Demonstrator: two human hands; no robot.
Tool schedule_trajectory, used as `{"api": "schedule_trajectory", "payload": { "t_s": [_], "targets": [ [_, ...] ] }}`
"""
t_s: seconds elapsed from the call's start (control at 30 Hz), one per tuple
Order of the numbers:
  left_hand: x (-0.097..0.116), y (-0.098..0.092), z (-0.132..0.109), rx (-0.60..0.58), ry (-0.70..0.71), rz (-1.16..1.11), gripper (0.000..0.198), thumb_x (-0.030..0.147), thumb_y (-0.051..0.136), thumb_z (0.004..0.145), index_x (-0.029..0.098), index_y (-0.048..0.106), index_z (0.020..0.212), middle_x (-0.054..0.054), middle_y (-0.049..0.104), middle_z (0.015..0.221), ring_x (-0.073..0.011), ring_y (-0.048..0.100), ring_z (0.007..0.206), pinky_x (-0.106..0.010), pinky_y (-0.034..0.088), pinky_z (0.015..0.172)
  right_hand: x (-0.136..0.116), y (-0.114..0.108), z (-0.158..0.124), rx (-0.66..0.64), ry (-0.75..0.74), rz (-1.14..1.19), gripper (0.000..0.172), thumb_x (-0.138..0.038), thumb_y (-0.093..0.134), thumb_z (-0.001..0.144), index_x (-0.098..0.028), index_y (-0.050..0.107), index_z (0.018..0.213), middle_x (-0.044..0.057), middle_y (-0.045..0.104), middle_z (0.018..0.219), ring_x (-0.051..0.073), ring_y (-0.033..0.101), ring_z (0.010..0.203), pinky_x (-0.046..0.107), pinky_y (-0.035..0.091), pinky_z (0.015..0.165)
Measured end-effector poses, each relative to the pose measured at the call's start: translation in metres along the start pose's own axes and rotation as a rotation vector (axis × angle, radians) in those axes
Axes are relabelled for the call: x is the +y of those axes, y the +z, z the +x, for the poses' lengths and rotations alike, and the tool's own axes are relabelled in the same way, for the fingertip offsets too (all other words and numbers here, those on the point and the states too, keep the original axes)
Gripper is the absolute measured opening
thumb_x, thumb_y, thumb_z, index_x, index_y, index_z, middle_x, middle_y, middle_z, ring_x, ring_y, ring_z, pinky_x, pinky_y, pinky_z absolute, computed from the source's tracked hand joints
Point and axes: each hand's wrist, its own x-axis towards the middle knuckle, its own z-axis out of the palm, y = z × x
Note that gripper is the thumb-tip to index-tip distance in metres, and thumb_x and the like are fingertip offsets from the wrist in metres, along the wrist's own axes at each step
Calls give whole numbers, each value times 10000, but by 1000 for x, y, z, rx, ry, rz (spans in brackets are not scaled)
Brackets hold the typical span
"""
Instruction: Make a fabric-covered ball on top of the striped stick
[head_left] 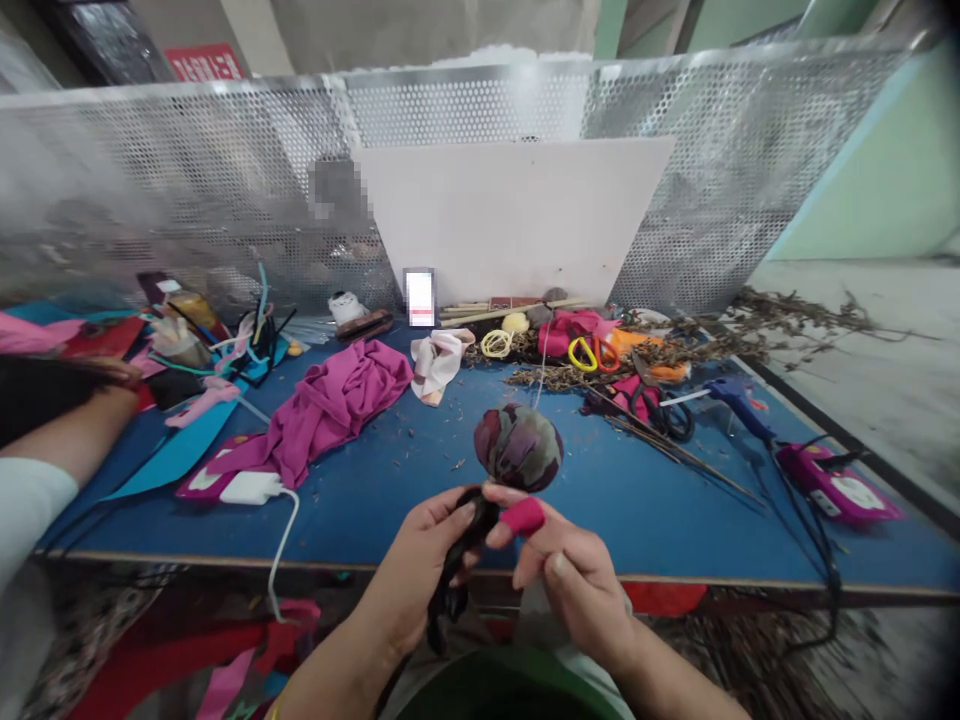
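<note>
Right, so the camouflage-print cloth ball (517,447) sits dead centre, up in the hands over the near part of the blue tabletop (420,460). Its rounded end faces away from the person, and a dark cloth tail (448,590) trails back towards the lap — so the long axis of the bundle slants from low on the left to higher on the right.

The left hand (429,555) has thumb and fingers pinched on that tail just below the ball, probably to keep the gathered neck tight. The right hand (581,575) comes in opposite, fingers curled, one in a pink wrap (523,517), perhaps as padding; a fingertip rests by the neck. Whether its thumb and fingers pinch anything, I cannot tell. A thin pale line (544,360), maybe thread, rises behind the ball.

Beyond, yellow-and-orange-handled scissors (583,354) lie among dried plant stems (551,378), with black-handled scissors (677,420) nearer on the right — seemingly parked within reach. Further right, a blue glue gun (741,408) lies near a magenta power strip (840,487). Over on the left there's a crumpled magenta cloth (349,400), then a co-worker's forearm (94,435). At the back a lit smartphone (421,297) stands upright against the white board (525,210), presumably for viewing.
</note>
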Motion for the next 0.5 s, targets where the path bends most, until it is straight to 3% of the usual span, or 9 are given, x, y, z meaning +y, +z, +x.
{"api": "schedule_trajectory", "payload": {
  "t_s": [0.1, 0.17, 0.23, 0.33, 0.5],
  "targets": [
    [-6, 1, 1, -78, -55, -67, 293, 323, 678, 779, 133, 632, 997, 36, 520, 603, -20, 346, 423, -118, 217, 373, 3, 10, 8, 104, 72, 296, 378, -442, 495, 928, -208, 670, 688, 63, 633, 670, 252, 627, 854, 436, 425, 891],
    [-8, 0, 1, -103, -86, -101, 294, 283, 672, 784, 160, 605, 1042, 30, 549, 653, -17, 357, 417, -117, 214, 367, 4, 15, 9, 217, 103, 477, 371, -423, 519, 915, -209, 643, 637, 28, 574, 593, 189, 564, 648, 384, 435, 779],
    [-9, -2, 1, -108, -101, -113, 308, 253, 671, 782, 183, 586, 1070, 29, 562, 674, -20, 380, 415, -118, 217, 363, 5, 16, 6, 297, 127, 590, 364, -382, 537, 906, -204, 612, 597, 3, 500, 541, 154, 464, 561, 322, 396, 652],
    [-11, -3, -1, -111, -112, -124, 305, 262, 686, 772, 182, 593, 1052, 41, 535, 643, -25, 401, 410, -121, 228, 359, 6, 13, 0, 312, 146, 536, 370, -328, 544, 901, -188, 593, 563, -6, 450, 511, 143, 395, 552, 298, 314, 590],
    [-9, -2, -5, -73, -118, -118, 369, 250, 790, 673, 147, 636, 992, 73, 471, 589, 1, 360, 393, -107, 207, 361, 4, 6, -11, 250, 236, 332, 364, -313, 541, 910, -179, 599, 577, 1, 476, 536, 148, 410, 574, 306, 270, 577]
  ]
}}
